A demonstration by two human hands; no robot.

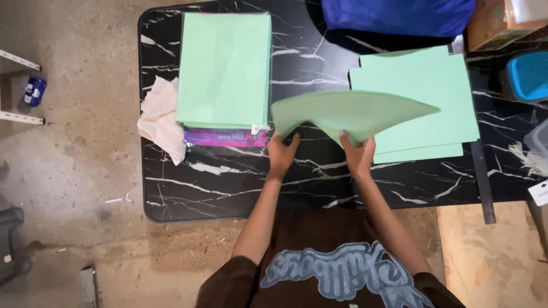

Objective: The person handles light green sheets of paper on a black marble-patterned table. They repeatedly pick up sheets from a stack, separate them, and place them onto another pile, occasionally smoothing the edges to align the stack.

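Green paper is bowing above the black marbled table (228, 188), right of the paper stack (224, 68), as the left hand (281, 153) and right hand (358, 155) are pinching the sheet's (348, 111) near edge, its long axis running left-right, far corner drooping toward the loose sheets (434, 108).

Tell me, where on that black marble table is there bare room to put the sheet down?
The table is bare along its near edge, below the paper stack and the left hand and right hand. A narrow strip runs between the stack and the loose sheets. The far right is crowded by the blue bag and blue tub.
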